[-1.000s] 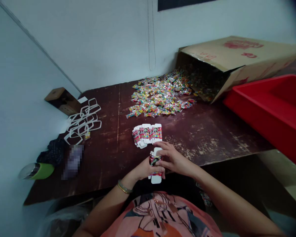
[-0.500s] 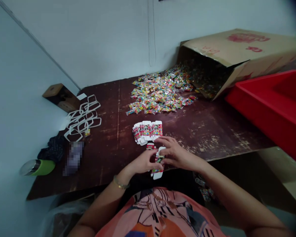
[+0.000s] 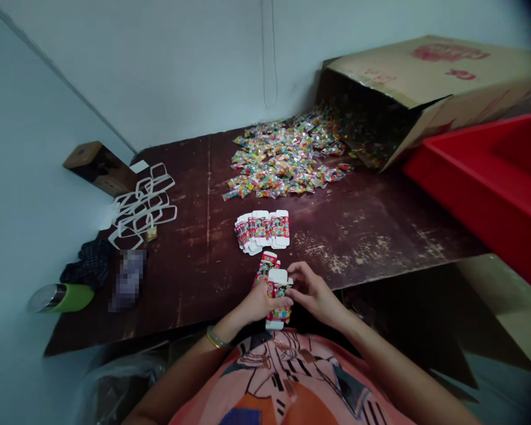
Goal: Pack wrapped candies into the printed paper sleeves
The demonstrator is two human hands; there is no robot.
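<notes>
My left hand [image 3: 260,304] is closed round small red printed cartons [image 3: 278,295] with white flaps, at the table's front edge. Its thumb lies across the front of the nearest carton. Another red carton [image 3: 264,268] sticks out behind, above the left fingers. At the carton's right edge, my right hand [image 3: 312,293] has its thumb on the carton, with the fingers curled beside it. Just beyond, a fanned row of flat cartons [image 3: 261,229] lies on the table. Farther back spreads a heap of small clear packets [image 3: 287,156] with colourful contents.
A cardboard box [image 3: 425,77] lies open at the back right, beside a red tray [image 3: 482,195]. On the left are white frames [image 3: 146,206], a brown box [image 3: 100,167], dark cloth [image 3: 86,262] and a green bottle [image 3: 73,298]. The brown table [image 3: 190,260] ends before my body.
My right hand has drawn back from the row of cartons and lowered to the held carton's right edge. The held carton now shows more of its front. The view has shifted slightly.
</notes>
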